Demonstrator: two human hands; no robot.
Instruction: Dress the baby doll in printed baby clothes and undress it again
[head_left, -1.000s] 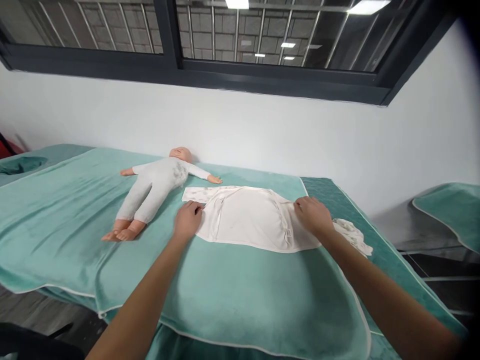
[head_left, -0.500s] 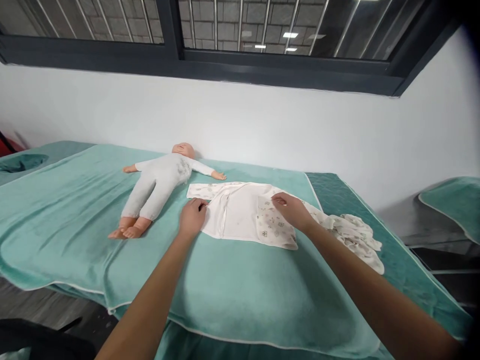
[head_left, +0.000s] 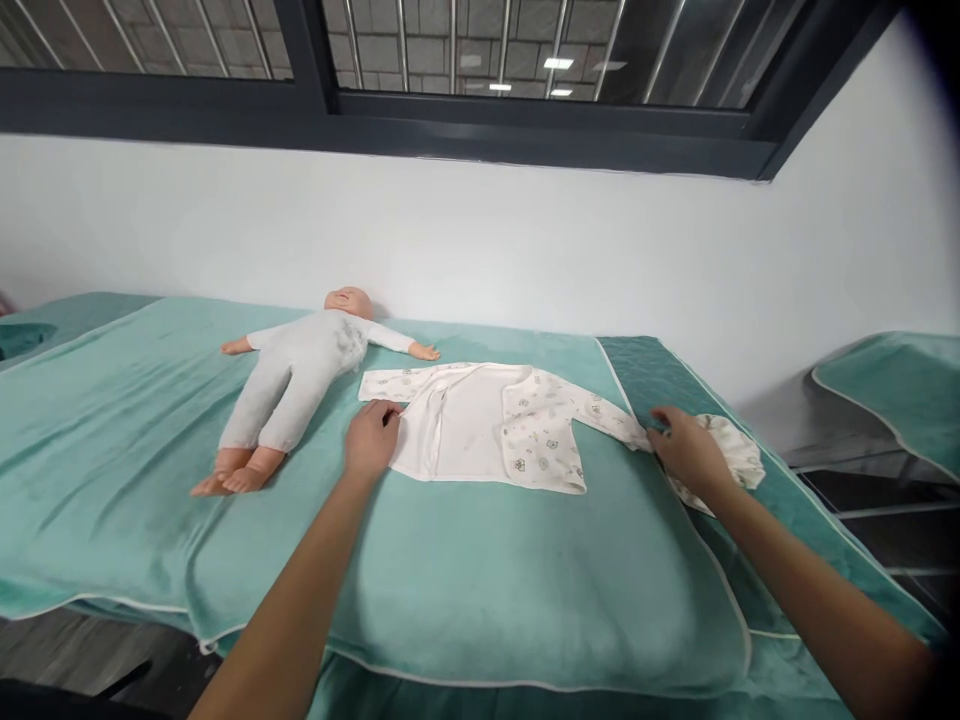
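A white baby shirt [head_left: 472,425] with small printed figures lies spread on the green blanket, both sleeves out to the sides. My left hand [head_left: 371,438] is closed at the shirt's left side edge, just below the left sleeve, fingertips pinching the cloth. At the cuff of the right sleeve is my right hand [head_left: 690,450], its thumb and fingers on the sleeve's end. Behind that hand, partly covered by it, sits a crumpled white printed cloth [head_left: 739,450]. Left of the shirt a baby doll [head_left: 307,350] in a whitish suit lies on its back, arms spread.
The green blanket [head_left: 525,590] covers the bed, with its front edge towards me. A darker green quilted cover [head_left: 637,362] shows at the right. Behind the bed are a white wall [head_left: 450,240] and a barred window. Another green-covered surface [head_left: 900,390] stands at far right.
My right hand has moved right, from the shirt's front panel to the sleeve cuff. The front panel and right sleeve now show fully. My left hand stays at the left edge; the view has shifted slightly.
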